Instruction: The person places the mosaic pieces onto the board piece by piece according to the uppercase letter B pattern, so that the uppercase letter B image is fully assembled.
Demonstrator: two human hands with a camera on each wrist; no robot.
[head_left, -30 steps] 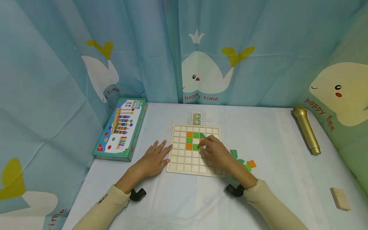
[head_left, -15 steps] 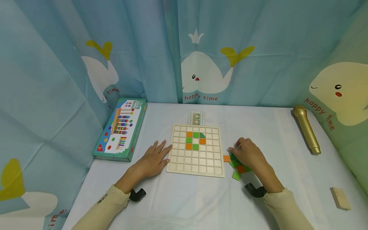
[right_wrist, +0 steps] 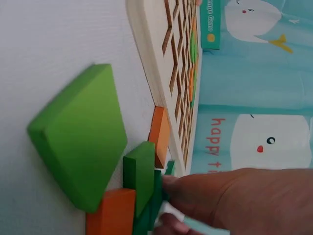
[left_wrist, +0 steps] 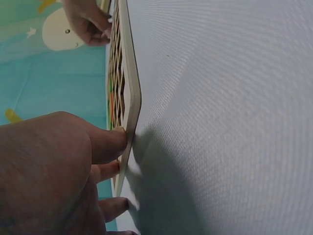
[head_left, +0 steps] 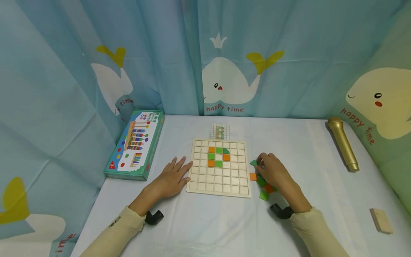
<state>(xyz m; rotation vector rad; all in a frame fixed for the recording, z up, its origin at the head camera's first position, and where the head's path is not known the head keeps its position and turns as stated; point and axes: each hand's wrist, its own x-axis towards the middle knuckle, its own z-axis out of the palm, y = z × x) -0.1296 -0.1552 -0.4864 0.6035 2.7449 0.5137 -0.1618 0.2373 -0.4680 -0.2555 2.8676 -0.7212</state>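
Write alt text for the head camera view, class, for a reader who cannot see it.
The right hand pinches a dark green wooden tile above loose orange and green tiles, right of a pale wooden grid board. The left hand rests flat against the board's left edge.

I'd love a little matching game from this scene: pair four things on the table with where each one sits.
Things:
1. gold microphone
2. green game box
3. wooden block
4. left hand

Places:
A. flat against the left edge of the grid board
B. near right corner of the table
C. far right, by the curtain
D. left side of the table, beside the curtain

Pairs: 1-C, 2-D, 3-B, 4-A
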